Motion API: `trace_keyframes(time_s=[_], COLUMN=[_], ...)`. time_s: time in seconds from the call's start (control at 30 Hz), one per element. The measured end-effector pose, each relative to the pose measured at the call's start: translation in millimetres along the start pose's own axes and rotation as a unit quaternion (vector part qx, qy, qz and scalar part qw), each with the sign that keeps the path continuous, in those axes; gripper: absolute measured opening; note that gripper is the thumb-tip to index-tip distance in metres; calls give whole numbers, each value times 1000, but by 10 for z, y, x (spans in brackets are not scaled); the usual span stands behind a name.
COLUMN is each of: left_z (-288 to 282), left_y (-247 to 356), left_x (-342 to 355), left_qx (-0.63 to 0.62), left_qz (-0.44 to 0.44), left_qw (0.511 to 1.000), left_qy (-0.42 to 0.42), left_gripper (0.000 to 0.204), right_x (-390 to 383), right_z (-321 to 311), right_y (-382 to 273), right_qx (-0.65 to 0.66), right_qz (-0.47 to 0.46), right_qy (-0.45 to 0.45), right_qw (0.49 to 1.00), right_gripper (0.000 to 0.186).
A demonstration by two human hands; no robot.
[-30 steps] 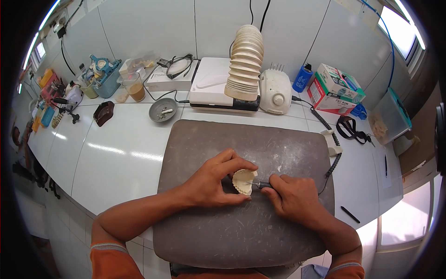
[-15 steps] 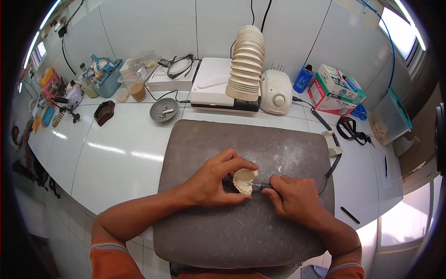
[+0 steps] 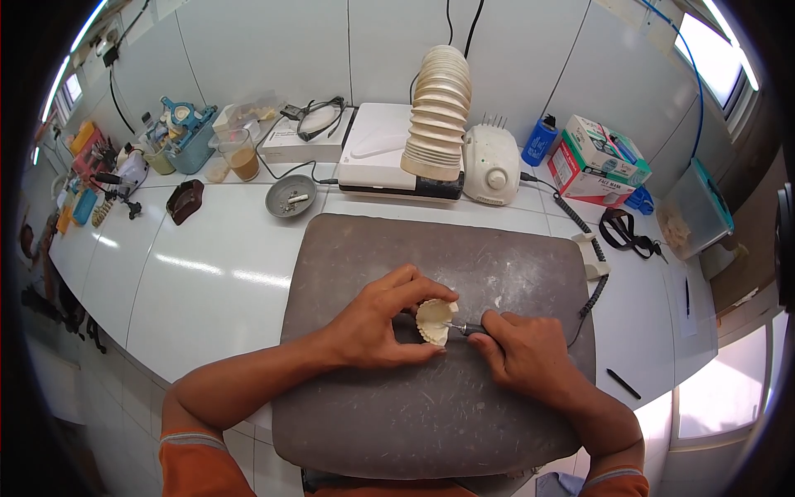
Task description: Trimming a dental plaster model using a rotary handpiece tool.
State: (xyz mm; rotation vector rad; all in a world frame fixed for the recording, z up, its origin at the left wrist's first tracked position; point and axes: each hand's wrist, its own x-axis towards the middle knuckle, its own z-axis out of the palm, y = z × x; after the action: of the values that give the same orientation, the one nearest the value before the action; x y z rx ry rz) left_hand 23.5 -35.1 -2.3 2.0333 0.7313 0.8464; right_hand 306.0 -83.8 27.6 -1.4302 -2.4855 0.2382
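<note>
A cream dental cast (image 3: 432,319) with a row of teeth is held above the grey-brown padded mat (image 3: 348,431). My left hand (image 3: 389,315) grips it between thumb and fingers, the thumb below and a finger at its top. My right hand (image 3: 526,352) is closed round a dark rotary handpiece (image 3: 471,328), whose thin metal tip reaches into the cast from the right. A coiled black cord (image 3: 592,294) runs beside the mat's right edge.
Along the back stand a white box unit (image 3: 377,132), ribbed hose (image 3: 435,99), control unit (image 3: 493,166), mask boxes (image 3: 588,178) and plastic bin (image 3: 700,207). A grey dish (image 3: 281,207), brown dish (image 3: 184,201), drink cup (image 3: 242,157) and black pen (image 3: 623,383) lie around the mat.
The cast has shifted and turned very slightly in my left hand. Both hands stay in almost the same place.
</note>
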Motion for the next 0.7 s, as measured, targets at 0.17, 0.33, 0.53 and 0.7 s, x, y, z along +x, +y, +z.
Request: trace_keyframes(time_s=[0.17, 0.33, 0.53, 0.7], left_z=[-22, 2, -15, 5], left_y=[63, 35, 51, 22], left_x=[11, 7, -7, 13], left_qx=[0, -15, -27, -25], left_qz=[-17, -18, -25, -16], left_qw=[1000, 1000, 999, 999], left_qy=[-4, 3, 6, 13], left_gripper=[65, 66, 65, 67], right_x=[-2, -15, -1, -4], right_z=[-3, 11, 3, -6], right_y=[10, 7, 28, 19], right_qx=[2, 2, 15, 15], right_qz=[-4, 7, -3, 3], right_qy=[2, 4, 3, 8], right_qw=[1000, 1000, 1000, 1000], right_gripper=[37, 38, 38, 37])
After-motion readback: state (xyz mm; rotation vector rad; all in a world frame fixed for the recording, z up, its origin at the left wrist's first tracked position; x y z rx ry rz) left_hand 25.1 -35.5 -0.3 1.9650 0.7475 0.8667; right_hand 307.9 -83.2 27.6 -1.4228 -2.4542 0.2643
